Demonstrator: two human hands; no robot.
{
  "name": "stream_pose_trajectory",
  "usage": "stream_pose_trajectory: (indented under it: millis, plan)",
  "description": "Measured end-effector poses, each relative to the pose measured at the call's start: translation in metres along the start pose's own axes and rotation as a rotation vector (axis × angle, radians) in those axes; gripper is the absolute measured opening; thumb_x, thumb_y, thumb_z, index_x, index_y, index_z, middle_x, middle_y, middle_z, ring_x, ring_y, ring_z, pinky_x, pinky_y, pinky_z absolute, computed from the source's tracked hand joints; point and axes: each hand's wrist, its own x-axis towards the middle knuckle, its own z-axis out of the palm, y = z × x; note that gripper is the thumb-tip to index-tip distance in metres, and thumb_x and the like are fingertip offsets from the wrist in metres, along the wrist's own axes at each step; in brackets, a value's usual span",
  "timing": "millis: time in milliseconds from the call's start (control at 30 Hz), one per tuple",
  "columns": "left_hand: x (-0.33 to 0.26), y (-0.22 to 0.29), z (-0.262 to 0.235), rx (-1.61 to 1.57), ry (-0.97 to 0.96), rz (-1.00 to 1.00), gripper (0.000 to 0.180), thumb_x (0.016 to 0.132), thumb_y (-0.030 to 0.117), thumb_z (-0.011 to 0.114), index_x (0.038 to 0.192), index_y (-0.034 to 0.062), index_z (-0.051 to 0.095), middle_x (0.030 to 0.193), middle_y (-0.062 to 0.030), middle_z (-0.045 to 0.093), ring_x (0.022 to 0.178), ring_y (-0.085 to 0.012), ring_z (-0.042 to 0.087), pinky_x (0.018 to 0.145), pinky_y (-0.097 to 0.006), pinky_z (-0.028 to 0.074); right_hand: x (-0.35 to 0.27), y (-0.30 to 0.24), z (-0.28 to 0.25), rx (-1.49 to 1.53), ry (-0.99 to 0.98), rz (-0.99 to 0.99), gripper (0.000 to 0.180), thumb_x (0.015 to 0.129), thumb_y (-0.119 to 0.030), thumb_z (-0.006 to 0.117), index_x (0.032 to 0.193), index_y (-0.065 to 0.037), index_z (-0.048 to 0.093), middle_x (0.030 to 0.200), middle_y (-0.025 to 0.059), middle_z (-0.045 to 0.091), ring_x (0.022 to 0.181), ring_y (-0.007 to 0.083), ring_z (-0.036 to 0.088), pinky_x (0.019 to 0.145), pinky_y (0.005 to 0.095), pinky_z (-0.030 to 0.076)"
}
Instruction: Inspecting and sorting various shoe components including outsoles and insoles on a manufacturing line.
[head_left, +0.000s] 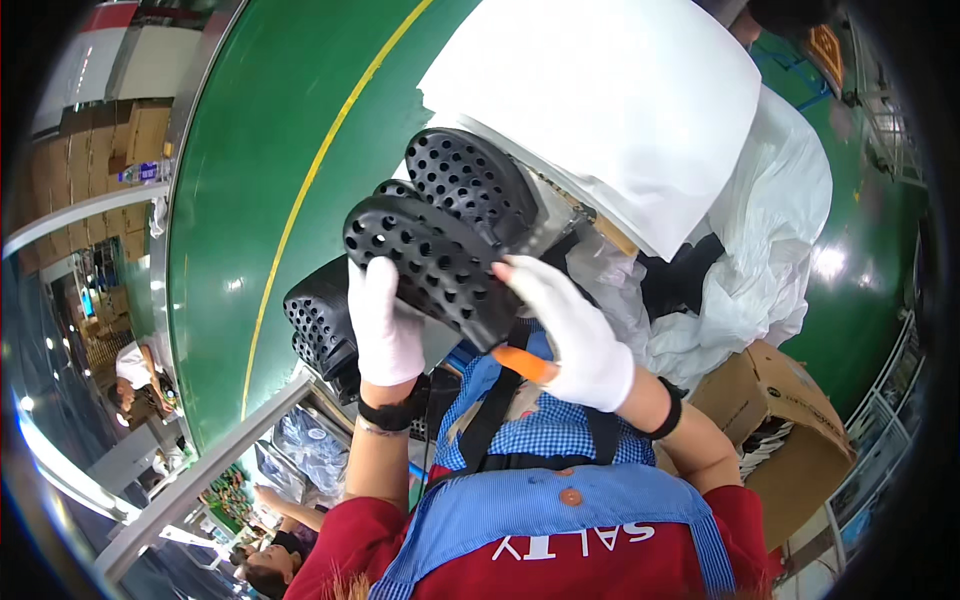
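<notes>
A black clog-shaped piece (430, 245), dotted with round holes, is held up in front of my body with its rounded end to the upper left. My left hand (388, 325), in a white glove, grips its near side, thumb lying on the holes. My right hand (580, 340), also gloved, closes on its right side, with reddish fingertips at the edge. An orange piece (523, 364) sits at my right thumb; whether it is a finger cover or a handle is unclear. Similar black perforated clogs (465, 175) lie just beyond and to the left (322, 318).
A large white sheet (600, 100) covers a stack ahead, with crumpled translucent plastic (765, 240) to its right. An open cardboard box (775, 420) stands at my right. A metal rail (215, 470) runs at lower left. Other people (140, 370) are at the left.
</notes>
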Motion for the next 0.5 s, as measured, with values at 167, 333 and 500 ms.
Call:
stream_pose_trajectory:
  millis: [167, 333, 500]
  plan:
    - [0.021, -0.015, -0.039, 0.372, 0.264, 0.163, 0.051, 0.098, 0.019, 0.050, 0.142, 0.0001, 0.034, 0.135, -0.0151, 0.048, 0.121, -0.0220, 0.049, 0.105, -0.035, 0.037, 0.043, -0.005, 0.054, -0.378, -0.002, 0.020, 0.063, 0.080, -0.021, 0.065, 0.134, 0.000, 0.042, 0.110, 0.0145, 0.055, 0.075, 0.0255, 0.063, 0.062, 0.0340, 0.054]
    - [0.044, -0.055, -0.062, 0.610, 0.318, 0.260, 0.071, 0.093, 0.015, 0.059, 0.150, 0.0022, 0.019, 0.145, -0.0236, 0.034, 0.130, -0.0266, 0.041, 0.108, -0.036, 0.033, 0.061, 0.007, 0.086, -0.737, -0.089, 0.110, 0.055, 0.075, -0.021, 0.067, 0.125, -0.004, 0.050, 0.090, 0.0044, 0.060, 0.064, 0.0150, 0.064, 0.055, 0.0298, 0.052]
    - [0.061, -0.064, -0.062, 0.857, 0.365, 0.146, 0.062, 0.092, 0.022, 0.057, 0.144, -0.0010, 0.033, 0.143, -0.0246, 0.036, 0.132, -0.0336, 0.037, 0.111, -0.039, 0.028, 0.047, 0.019, 0.075, -0.404, -0.073, 0.060, 0.043, 0.077, -0.016, 0.066, 0.118, -0.005, 0.054, 0.094, 0.0095, 0.062, 0.076, 0.0244, 0.066, 0.063, 0.0354, 0.054]
